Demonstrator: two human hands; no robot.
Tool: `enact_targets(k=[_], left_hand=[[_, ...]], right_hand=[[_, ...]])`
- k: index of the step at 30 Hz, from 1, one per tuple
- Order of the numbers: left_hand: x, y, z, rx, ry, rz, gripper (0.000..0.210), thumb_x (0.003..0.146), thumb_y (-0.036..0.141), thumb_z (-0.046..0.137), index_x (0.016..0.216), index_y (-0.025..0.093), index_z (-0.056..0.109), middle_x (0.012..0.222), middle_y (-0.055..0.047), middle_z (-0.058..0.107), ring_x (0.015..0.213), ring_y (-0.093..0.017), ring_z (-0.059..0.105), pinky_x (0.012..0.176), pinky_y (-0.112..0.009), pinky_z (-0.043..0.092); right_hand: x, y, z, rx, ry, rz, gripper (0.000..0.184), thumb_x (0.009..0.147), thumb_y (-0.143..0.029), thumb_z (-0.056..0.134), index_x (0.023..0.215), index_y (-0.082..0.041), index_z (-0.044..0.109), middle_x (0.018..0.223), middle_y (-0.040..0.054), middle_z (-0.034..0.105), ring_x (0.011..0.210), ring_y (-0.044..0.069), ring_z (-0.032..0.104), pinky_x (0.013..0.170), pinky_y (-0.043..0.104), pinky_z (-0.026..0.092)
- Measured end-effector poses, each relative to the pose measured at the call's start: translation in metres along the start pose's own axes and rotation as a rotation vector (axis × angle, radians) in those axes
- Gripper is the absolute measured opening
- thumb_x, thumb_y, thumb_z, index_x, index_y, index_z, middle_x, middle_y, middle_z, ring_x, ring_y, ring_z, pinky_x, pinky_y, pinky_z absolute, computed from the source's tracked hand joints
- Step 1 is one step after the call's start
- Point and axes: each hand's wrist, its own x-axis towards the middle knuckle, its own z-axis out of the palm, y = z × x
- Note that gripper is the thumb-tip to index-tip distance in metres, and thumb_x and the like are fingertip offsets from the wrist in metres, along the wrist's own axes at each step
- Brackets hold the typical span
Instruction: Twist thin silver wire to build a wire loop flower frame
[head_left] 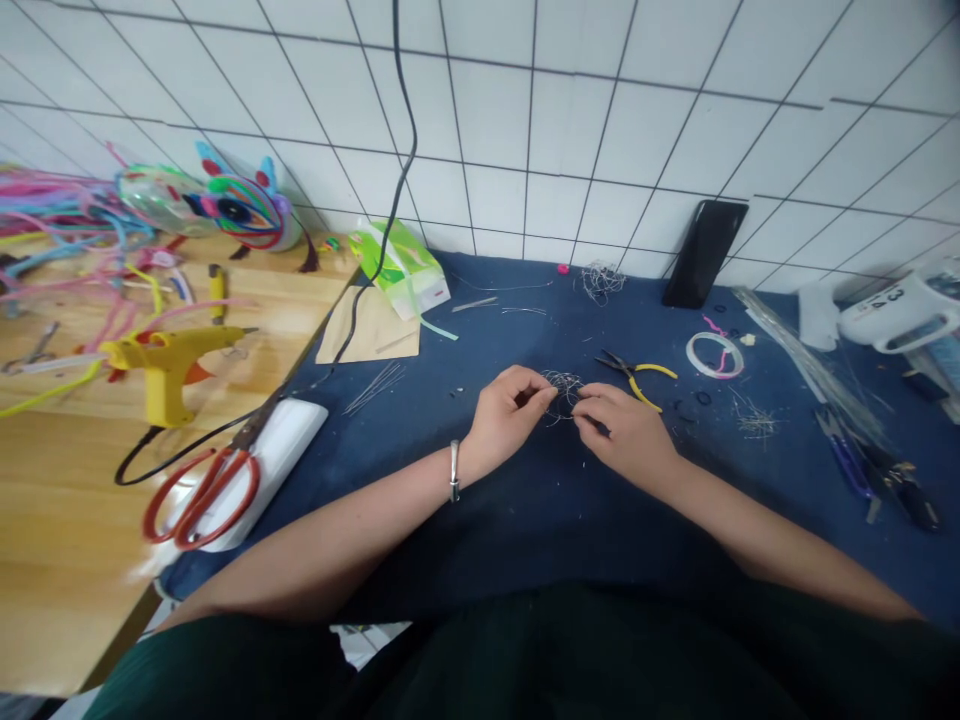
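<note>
A small tangle of thin silvery wire is between my two hands, just above the dark blue table cover. My left hand wears a bracelet at the wrist and pinches the tangle's left side between thumb and forefinger. On the opposite side, my right hand grips the wire with bent fingers. Its fingertips partly hide the right edge. Yellow-handled pliers lie right behind my right hand. Another wire tangle rests near the wall.
Red-handled scissors lie over a white power strip at left. A yellow glue gun sits on the wooden table. A black phone leans on the tiled wall. Blue-handled pliers and wire offcuts lie right.
</note>
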Motion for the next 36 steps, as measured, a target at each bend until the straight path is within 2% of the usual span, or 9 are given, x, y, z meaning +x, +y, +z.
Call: enact_targets(k=[2, 5, 8, 13, 22, 28, 33, 36], left_hand=[[-0.001, 0.002, 0.000, 0.012, -0.001, 0.014, 0.013, 0.085, 0.024, 0.057, 0.075, 0.017, 0.060, 0.075, -0.001, 0.057, 0.069, -0.010, 0.050, 0.065, -0.023, 0.040], [-0.001, 0.003, -0.001, 0.022, 0.002, 0.026, 0.012, 0.085, 0.023, 0.057, 0.075, 0.016, 0.061, 0.075, -0.001, 0.057, 0.069, -0.010, 0.050, 0.066, -0.024, 0.040], [0.000, 0.004, -0.002, 0.027, 0.026, 0.036, 0.014, 0.085, 0.023, 0.057, 0.073, 0.016, 0.060, 0.074, -0.001, 0.057, 0.069, -0.010, 0.049, 0.066, -0.024, 0.040], [0.000, 0.003, -0.002, 0.027, 0.045, 0.035, 0.014, 0.085, 0.024, 0.057, 0.074, 0.016, 0.061, 0.075, -0.001, 0.059, 0.069, -0.011, 0.050, 0.066, -0.024, 0.041], [-0.003, 0.004, 0.002, -0.012, -0.124, 0.114, 0.012, 0.086, 0.023, 0.057, 0.086, 0.017, 0.068, 0.088, -0.005, 0.065, 0.086, -0.015, 0.060, 0.081, -0.030, 0.048], [-0.005, 0.008, -0.001, -0.050, -0.196, 0.108, 0.015, 0.083, 0.027, 0.061, 0.092, 0.018, 0.070, 0.092, -0.007, 0.067, 0.089, -0.016, 0.061, 0.083, -0.032, 0.050], [-0.008, 0.009, 0.003, -0.064, -0.153, 0.051, 0.012, 0.083, 0.023, 0.060, 0.088, 0.018, 0.070, 0.090, -0.006, 0.066, 0.087, -0.016, 0.061, 0.082, -0.032, 0.050], [-0.010, 0.009, 0.005, -0.062, -0.113, 0.011, 0.010, 0.083, 0.021, 0.059, 0.083, 0.018, 0.069, 0.086, -0.005, 0.066, 0.083, -0.015, 0.061, 0.079, -0.030, 0.049]], right_hand=[[-0.001, 0.001, 0.003, -0.031, -0.033, 0.012, 0.015, 0.084, -0.017, 0.052, 0.086, -0.020, 0.067, 0.108, 0.0070, 0.065, 0.095, 0.019, 0.064, 0.082, 0.032, 0.052], [0.000, 0.004, 0.007, 0.011, -0.045, -0.005, 0.015, 0.084, -0.014, 0.052, 0.086, -0.018, 0.066, 0.100, 0.0069, 0.066, 0.092, 0.018, 0.064, 0.081, 0.031, 0.053], [0.000, 0.007, 0.011, 0.036, 0.016, -0.076, 0.015, 0.085, -0.012, 0.051, 0.088, -0.016, 0.065, 0.095, 0.0080, 0.066, 0.091, 0.018, 0.062, 0.083, 0.032, 0.053], [-0.002, 0.010, 0.015, -0.018, 0.124, -0.217, 0.017, 0.085, -0.010, 0.051, 0.097, -0.014, 0.063, 0.099, 0.0105, 0.064, 0.097, 0.019, 0.059, 0.089, 0.035, 0.052], [-0.006, 0.014, 0.016, -0.078, 0.163, -0.328, 0.019, 0.084, -0.009, 0.053, 0.101, -0.016, 0.059, 0.101, 0.0110, 0.063, 0.093, 0.020, 0.060, 0.083, 0.037, 0.053], [-0.008, 0.018, 0.015, -0.104, 0.160, -0.370, 0.022, 0.083, -0.008, 0.054, 0.105, -0.014, 0.056, 0.103, 0.0129, 0.061, 0.096, 0.022, 0.058, 0.082, 0.038, 0.054], [-0.008, 0.018, 0.015, -0.102, 0.151, -0.423, 0.024, 0.084, -0.007, 0.052, 0.107, -0.013, 0.055, 0.101, 0.0127, 0.061, 0.097, 0.021, 0.058, 0.082, 0.037, 0.054], [-0.008, 0.016, 0.016, -0.076, 0.157, -0.407, 0.024, 0.085, -0.009, 0.051, 0.107, -0.015, 0.056, 0.104, 0.0123, 0.061, 0.099, 0.021, 0.058, 0.084, 0.038, 0.054]])
